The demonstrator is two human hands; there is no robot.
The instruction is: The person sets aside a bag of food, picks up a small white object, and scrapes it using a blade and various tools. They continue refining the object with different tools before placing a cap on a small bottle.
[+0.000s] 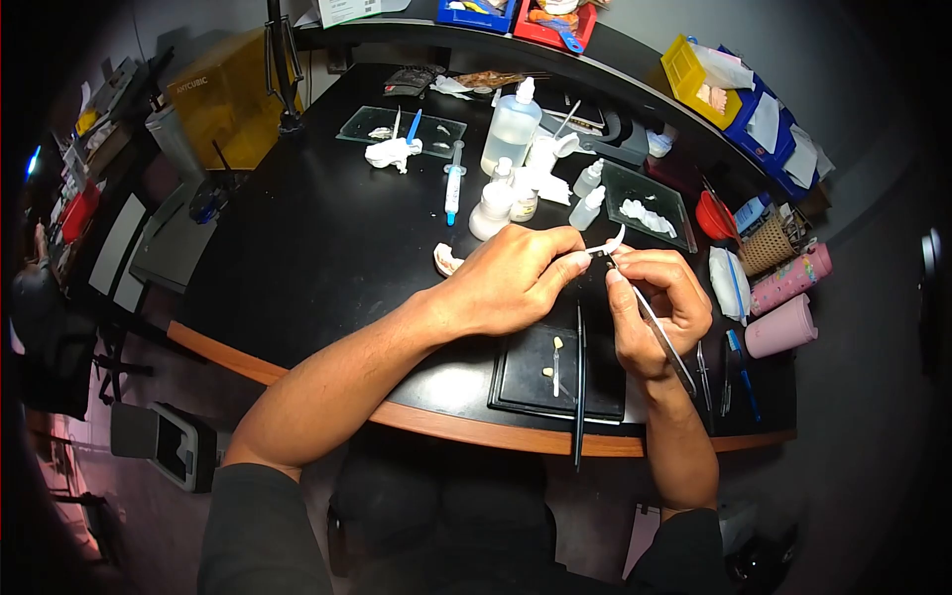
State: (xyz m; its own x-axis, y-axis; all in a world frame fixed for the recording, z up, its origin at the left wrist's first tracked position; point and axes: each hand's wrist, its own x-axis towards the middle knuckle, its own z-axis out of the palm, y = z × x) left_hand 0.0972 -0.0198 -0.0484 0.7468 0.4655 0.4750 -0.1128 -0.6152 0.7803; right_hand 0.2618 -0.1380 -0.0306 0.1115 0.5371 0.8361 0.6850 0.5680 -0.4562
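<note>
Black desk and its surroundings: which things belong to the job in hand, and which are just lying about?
Apparently in the job:
small curved white piece, pinched by the left hand
slim silvery metal tool, in the right hand

Probably just lying about:
plain pink cylindrical cup
pink patterned bottle
large yellow box

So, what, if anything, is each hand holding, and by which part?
The left hand pinches a small white curved piece by its left end; the right hand holds a slim tool near the end closest to that piece.
</note>
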